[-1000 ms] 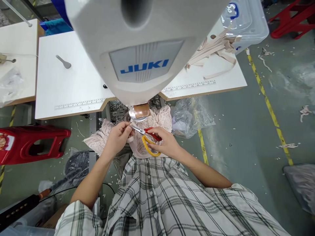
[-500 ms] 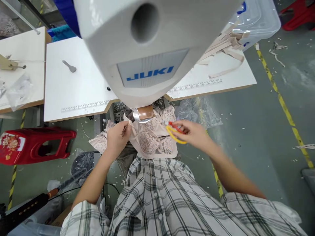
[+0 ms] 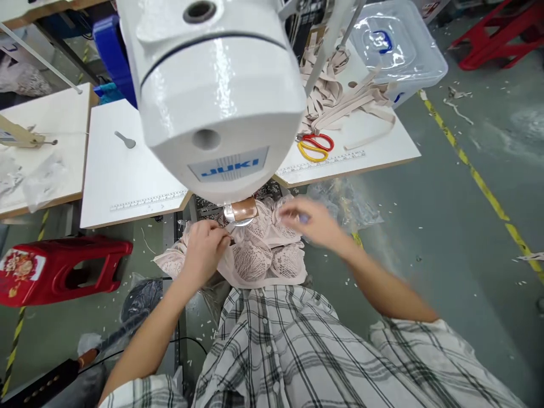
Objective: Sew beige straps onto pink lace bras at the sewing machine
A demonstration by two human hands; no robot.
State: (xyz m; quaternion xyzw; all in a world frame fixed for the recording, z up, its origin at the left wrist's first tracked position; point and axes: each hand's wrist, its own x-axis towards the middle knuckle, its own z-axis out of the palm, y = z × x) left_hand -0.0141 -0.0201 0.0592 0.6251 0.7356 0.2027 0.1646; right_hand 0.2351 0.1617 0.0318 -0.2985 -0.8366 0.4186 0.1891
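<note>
Legible: "JUKI", blue, on the machine [image 3: 225,102], 1 unit. Rulers: 2, one on the left tabletop edge [image 3: 144,201], one on the right [image 3: 323,164]; figures too small to read. Scissors [image 3: 314,148]: 1 pair, red and yellow handles, on the tabletop by the straps [image 3: 357,107]. Stools: 2, red. Bra [image 3: 253,263]: 2 front cups, in the lap below the machine. Left hand [image 3: 204,246]: fingertips pinching pale cloth at its left end. Right hand [image 3: 312,221]: blurred, near the lace; finger state cannot be told.
</note>
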